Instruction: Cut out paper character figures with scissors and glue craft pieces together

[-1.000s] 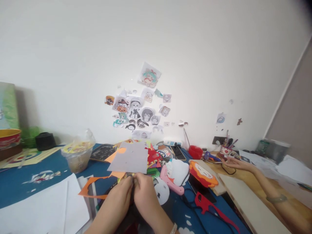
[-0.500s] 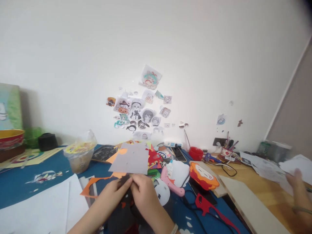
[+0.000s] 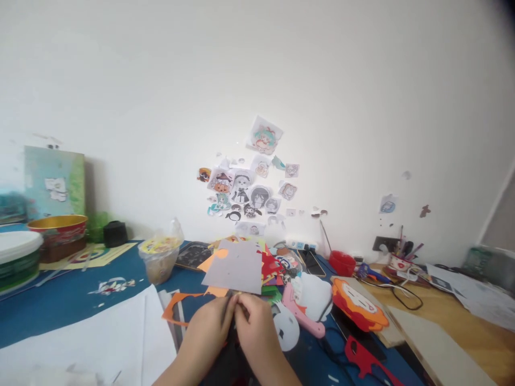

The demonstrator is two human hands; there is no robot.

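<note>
My left hand (image 3: 209, 327) and my right hand (image 3: 258, 328) meet at the fingertips in front of a stack of coloured paper. Both are closed, pinching the top edge of a piece of black paper (image 3: 230, 362). Most of that piece hangs in shadow between and below my wrists, so its outline is hidden. Just beyond my fingers lies a grey sheet (image 3: 233, 267) on the stack. An orange cut-out scrap (image 3: 173, 311) is left of my left hand. A white round paper cut-out (image 3: 287, 329) lies right beside my right hand.
White sheets (image 3: 92, 343) cover the front left. A lidded plastic cup (image 3: 159, 260) stands behind them. To the right are a pink-handled tool (image 3: 301, 311), an orange paper figure (image 3: 358, 305), a red cut-out (image 3: 364, 359), a red bowl (image 3: 341, 264) and a blue glue gun (image 3: 374, 273).
The view has turned left, so the scene shifts right and a white-lidded tub appears. The other person's hand at the right has left the view. My hands still pinch the black paper.
</note>
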